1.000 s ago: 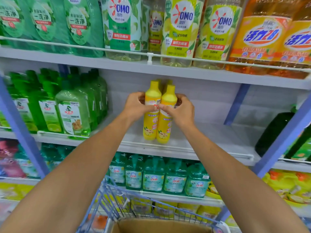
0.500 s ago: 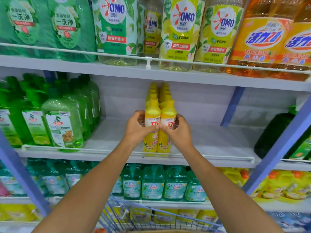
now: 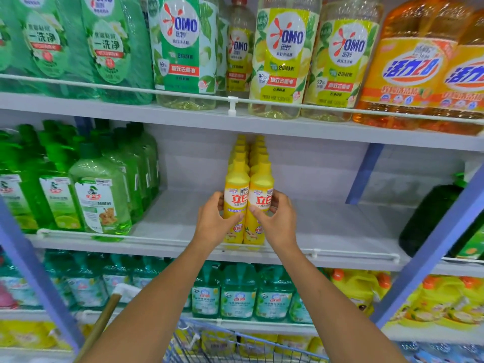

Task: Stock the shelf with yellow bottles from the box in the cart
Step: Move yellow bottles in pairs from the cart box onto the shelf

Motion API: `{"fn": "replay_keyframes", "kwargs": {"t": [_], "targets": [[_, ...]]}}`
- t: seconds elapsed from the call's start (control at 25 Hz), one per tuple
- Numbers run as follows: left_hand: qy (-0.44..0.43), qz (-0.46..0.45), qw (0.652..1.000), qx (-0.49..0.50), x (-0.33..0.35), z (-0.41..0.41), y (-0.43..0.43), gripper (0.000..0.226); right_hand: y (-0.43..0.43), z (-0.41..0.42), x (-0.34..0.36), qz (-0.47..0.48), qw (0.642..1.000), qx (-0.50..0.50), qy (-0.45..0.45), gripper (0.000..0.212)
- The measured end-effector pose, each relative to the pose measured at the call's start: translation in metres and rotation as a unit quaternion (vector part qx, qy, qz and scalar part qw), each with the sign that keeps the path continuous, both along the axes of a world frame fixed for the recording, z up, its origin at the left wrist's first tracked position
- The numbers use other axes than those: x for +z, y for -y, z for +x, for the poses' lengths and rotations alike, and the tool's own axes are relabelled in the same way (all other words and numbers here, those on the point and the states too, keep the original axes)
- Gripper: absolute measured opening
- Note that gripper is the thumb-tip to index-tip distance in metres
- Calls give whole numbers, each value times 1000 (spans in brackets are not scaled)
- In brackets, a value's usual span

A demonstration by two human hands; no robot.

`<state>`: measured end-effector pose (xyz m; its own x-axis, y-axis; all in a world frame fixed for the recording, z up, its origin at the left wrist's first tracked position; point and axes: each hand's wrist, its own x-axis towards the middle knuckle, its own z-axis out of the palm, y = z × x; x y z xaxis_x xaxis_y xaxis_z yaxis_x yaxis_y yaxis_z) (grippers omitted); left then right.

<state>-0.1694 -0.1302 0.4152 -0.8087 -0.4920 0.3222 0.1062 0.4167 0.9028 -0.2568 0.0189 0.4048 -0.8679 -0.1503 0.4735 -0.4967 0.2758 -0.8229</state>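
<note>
While the blue wire cart point(image 3: 204, 336) sits low at the frame's bottom edge (box not in view), both forearms reach up over it to the white middle shelf point(image 3: 340, 226). Just past the thin white wire rail point(image 3: 353, 254) along the shelf front, the L hand point(image 3: 212, 221) curls round 1 yellow plastic bottle point(image 3: 235, 180) w/ a red-on-white label. The R hand point(image 3: 279, 221) grips a 2nd yellow bottle point(image 3: 262, 183). The 2 are upright, side by side and touching. Bases look down on the shelf or v. close; can't tell for sure. Behind them, 2 files of matching yellow bottles point(image 3: 248, 150) run back toward the wall.

To do it well, imo:
- seat both bases flat, labels out
- push each back till it meets its own file, no gap
- loosen fingers slowly w/o tipping, and clear the rail when pulling back

Green pump bottles point(image 3: 99, 195) crowd the L; bare shelf lies to the R.
</note>
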Motion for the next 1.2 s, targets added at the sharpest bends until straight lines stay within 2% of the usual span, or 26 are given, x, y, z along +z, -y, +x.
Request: {"fn": "replay_keyframes", "kwargs": {"t": [0.16, 0.36, 0.84, 1.2], "targets": [[-12, 19, 1000, 21, -6, -2, -5, 53, 3, 10, 3, -14, 1000, -17, 5, 64], [-36, 27, 998, 37, -10, -1, -8, 56, -4, 4, 6, -5, 1000, 15, 26, 58], [-4, 24, 999, 36, -7, 0, -12, 57, -5, 1, 12, 46, 999, -28, 8, 54], [10, 36, 997, 66, -12, -2, -14, 49, -3, 5, 7, 35, 998, -46, 5, 56]]}}
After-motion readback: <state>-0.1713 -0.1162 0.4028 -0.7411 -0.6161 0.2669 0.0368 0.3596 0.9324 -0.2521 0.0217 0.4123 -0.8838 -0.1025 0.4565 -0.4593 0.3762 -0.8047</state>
